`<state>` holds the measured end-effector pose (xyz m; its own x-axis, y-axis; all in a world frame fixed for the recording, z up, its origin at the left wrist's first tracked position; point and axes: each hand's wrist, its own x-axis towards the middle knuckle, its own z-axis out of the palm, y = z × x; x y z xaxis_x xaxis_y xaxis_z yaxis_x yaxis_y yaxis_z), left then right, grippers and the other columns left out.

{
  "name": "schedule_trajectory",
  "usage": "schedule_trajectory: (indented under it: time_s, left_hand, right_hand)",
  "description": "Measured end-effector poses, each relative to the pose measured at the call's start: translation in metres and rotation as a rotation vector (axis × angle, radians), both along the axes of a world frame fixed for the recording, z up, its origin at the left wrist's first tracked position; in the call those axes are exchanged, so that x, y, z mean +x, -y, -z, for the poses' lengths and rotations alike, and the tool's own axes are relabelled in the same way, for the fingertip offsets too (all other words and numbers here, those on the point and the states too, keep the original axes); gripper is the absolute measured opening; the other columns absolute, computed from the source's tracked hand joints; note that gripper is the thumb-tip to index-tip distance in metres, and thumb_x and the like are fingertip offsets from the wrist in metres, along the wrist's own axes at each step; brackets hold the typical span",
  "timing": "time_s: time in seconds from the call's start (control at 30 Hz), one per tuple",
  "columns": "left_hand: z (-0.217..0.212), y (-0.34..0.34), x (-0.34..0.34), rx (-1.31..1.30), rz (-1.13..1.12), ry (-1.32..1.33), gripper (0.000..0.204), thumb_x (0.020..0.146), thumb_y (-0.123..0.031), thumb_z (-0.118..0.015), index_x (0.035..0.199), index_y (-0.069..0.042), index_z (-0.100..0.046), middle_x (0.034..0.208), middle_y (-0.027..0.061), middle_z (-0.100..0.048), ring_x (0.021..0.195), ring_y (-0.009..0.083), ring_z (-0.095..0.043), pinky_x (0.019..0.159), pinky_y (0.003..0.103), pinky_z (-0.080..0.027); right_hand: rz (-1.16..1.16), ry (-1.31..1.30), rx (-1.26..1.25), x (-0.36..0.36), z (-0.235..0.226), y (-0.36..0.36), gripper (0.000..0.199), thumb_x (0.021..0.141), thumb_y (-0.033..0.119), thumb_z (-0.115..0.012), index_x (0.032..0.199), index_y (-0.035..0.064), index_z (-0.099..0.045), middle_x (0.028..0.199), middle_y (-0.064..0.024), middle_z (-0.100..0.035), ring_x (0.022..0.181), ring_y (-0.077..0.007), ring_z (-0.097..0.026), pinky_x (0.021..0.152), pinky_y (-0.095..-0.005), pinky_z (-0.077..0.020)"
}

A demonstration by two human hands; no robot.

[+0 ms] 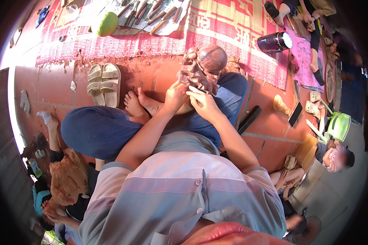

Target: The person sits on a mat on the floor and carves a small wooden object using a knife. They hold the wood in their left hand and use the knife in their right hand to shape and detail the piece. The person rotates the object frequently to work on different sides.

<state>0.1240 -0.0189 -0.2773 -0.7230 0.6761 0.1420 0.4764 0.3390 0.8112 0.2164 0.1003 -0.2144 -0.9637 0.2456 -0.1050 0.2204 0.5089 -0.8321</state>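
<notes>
A reddish-brown wood carving (201,70), with a smooth round part at its top right and intricate folds below, stands in front of my crossed legs. My left hand (176,96) is closed on its lower left side. Close beside it, my right hand (204,105) has its fingers pinched together at the carving's lower edge. Whatever lies in that pinch is too small or hidden to name. Both forearms rest near my lap, over my blue jeans (98,128).
Several carving tools (159,16) lie on paper on a red patterned mat (151,45), near a green round fruit (106,24). Beige sandals (104,85) sit left. To the right are a dark cylindrical flask (272,42), a phone (295,114) and a green plastic chair (338,126). Other people sit around.
</notes>
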Motion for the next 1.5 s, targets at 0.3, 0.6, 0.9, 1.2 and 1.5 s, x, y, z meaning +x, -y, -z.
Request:
schedule_trajectory:
  time_s: [0.3, 0.6, 0.9, 1.2, 1.5]
  left_hand:
    - [0.005, 0.001, -0.009, -0.019, -0.048, -0.067, 0.024, 0.067, -0.006, -0.07, 0.09, -0.004, -0.066, 0.083, 0.0119, -0.063, 0.073, 0.028, -0.063, 0.066, 0.033, -0.053]
    - [-0.005, -0.002, -0.02, -0.029, -0.095, -0.087, 0.021, 0.068, -0.003, -0.067, 0.089, -0.003, -0.067, 0.08, 0.0096, -0.064, 0.07, 0.0264, -0.063, 0.063, 0.033, -0.052]
    - [-0.009, 0.001, -0.011, 0.003, -0.095, -0.032, 0.018, 0.068, -0.005, -0.068, 0.086, -0.004, -0.067, 0.081, 0.0105, -0.064, 0.071, 0.0265, -0.064, 0.065, 0.034, -0.053]
    - [0.0, -0.001, -0.02, -0.025, -0.144, -0.03, 0.018, 0.065, -0.006, -0.07, 0.082, -0.004, -0.064, 0.077, 0.0108, -0.062, 0.069, 0.0266, -0.063, 0.062, 0.033, -0.053]
    - [-0.01, 0.001, -0.014, 0.004, -0.117, 0.1, 0.02, 0.068, -0.007, -0.068, 0.088, -0.005, -0.067, 0.08, 0.0109, -0.063, 0.068, 0.0269, -0.062, 0.063, 0.034, -0.052]
  right_hand:
    - [0.006, 0.135, -0.137, -0.008, -0.003, -0.001, 0.023, 0.088, 0.012, -0.053, 0.106, 0.0023, -0.064, 0.119, -0.0202, -0.057, 0.106, -0.0326, -0.058, 0.09, -0.0351, -0.046]
    - [0.041, 0.008, -0.111, -0.018, 0.003, 0.003, 0.023, 0.087, 0.012, -0.054, 0.105, 0.0006, -0.063, 0.107, -0.0225, -0.059, 0.097, -0.034, -0.059, 0.082, -0.0363, -0.0468]
    - [0.075, -0.03, -0.063, -0.006, 0.011, 0.009, 0.022, 0.087, 0.011, -0.053, 0.102, -0.0009, -0.064, 0.103, -0.0243, -0.058, 0.092, -0.0345, -0.06, 0.078, -0.037, -0.0476]
    - [0.03, 0.058, -0.071, -0.024, -0.004, 0.007, 0.023, 0.087, 0.01, -0.054, 0.105, 0.0006, -0.064, 0.113, -0.022, -0.06, 0.101, -0.0316, -0.061, 0.087, -0.0343, -0.0474]
    - [0.058, 0.025, -0.037, -0.016, -0.004, 0.005, 0.02, 0.085, 0.012, -0.055, 0.099, 0.0008, -0.066, 0.098, -0.0249, -0.06, 0.086, -0.0347, -0.062, 0.074, -0.0386, -0.0482]
